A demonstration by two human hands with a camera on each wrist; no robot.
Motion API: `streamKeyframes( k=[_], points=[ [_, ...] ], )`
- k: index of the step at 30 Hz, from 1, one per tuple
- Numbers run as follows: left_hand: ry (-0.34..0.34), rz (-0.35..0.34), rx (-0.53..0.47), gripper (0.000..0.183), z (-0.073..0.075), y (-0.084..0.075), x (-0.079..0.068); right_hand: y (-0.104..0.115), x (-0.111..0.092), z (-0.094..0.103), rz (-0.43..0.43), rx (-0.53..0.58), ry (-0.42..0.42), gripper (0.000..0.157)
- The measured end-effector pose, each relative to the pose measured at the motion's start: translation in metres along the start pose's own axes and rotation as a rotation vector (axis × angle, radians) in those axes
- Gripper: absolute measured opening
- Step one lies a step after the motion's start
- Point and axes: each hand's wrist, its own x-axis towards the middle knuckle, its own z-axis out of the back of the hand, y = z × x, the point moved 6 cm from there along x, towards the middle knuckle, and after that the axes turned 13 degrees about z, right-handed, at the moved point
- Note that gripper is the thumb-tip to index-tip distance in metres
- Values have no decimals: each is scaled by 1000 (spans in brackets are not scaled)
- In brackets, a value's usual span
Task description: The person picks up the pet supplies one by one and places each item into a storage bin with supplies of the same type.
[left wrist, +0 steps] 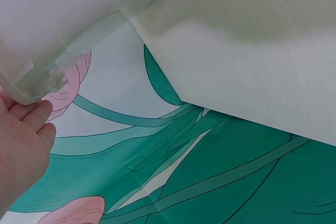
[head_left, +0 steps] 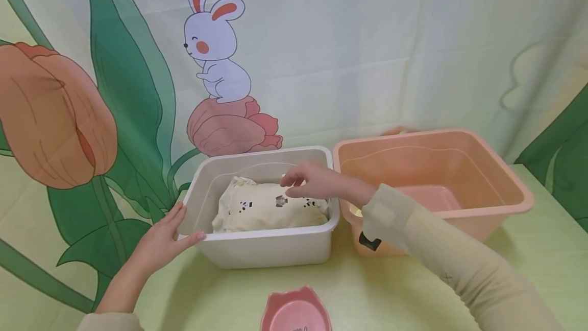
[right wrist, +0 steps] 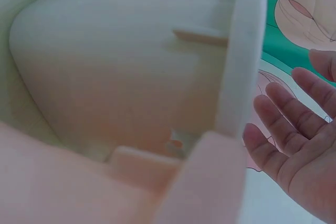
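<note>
A white plastic bin (head_left: 271,248) stands on the table, with a cream cloth bundle like a small pillow (head_left: 262,213) in it. The bundle has ruffled ends and printed animal faces. At the bin's front left corner my left hand (head_left: 161,241) rests on the rim, thumb along the front edge and fingers at the left side. In the left wrist view, the fingers of that hand (left wrist: 26,140) touch the rim. Above the right part of the bundle is my right hand (head_left: 314,183). Its fingers are loosely bent and empty in the right wrist view, the palm (right wrist: 310,166) showing beside the bin's rim.
An orange-pink bin (head_left: 432,214) stands right beside the white one, under my right forearm. Toward the front edge lies a pink cat-eared dish (head_left: 296,310), partly cut off. Behind the bins hangs a cloth backdrop (head_left: 321,65) with a rabbit and tulips.
</note>
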Motion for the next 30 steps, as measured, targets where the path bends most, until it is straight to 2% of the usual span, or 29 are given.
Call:
streamKeyframes(
  k=[14,30],
  points=[
    [1,-9,-3,86,-1,1,-1,7,-12,-6,82,5,-42,23],
    [3,-15,-6,85,-1,-1,-1,8,-22,-14,41,114,-35,24]
  ],
)
